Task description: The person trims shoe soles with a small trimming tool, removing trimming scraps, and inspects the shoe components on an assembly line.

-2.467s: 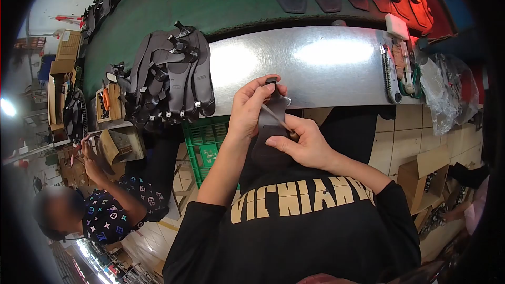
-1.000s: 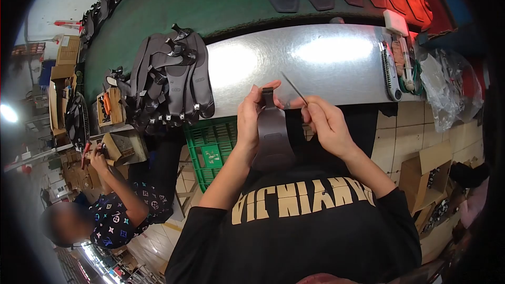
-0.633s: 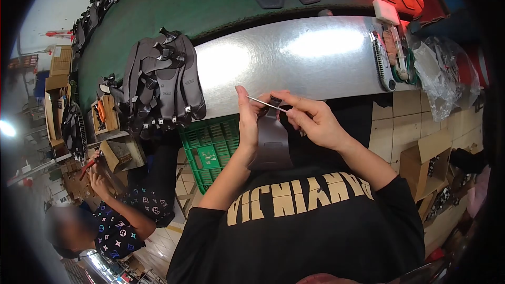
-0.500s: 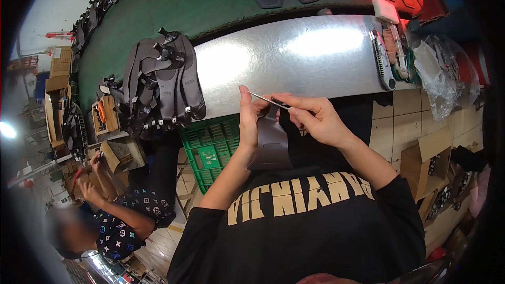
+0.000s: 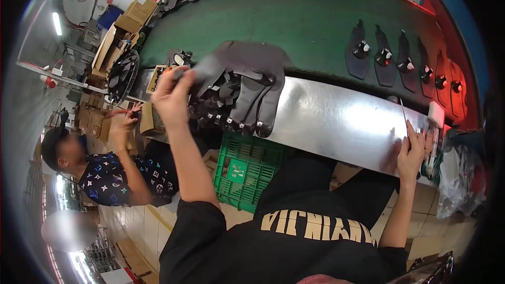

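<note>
Head view: holding a blurred grey piece (image 5: 209,67) by its end, left fingers (image 5: 167,81) pinched tight on it, in front of the pile of dark pieces (image 5: 252,100). Gripping a thin rod (image 5: 403,110) in right fingers (image 5: 412,134), closed round it above the metal worktop (image 5: 326,118). Probably light, thin and bendy, perhaps slick; best pinched firmly at one end, clear of hard shiny fittings (image 5: 242,125) on the pile.

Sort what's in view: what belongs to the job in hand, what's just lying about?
Likely in the job:
Thin metal rod, in the right hand
Dark piece, blurred, in the left hand
Heaped dark insoles

Apparently just lying about:
Green plastic crate
Crumpled clear plastic bag
White block
</note>
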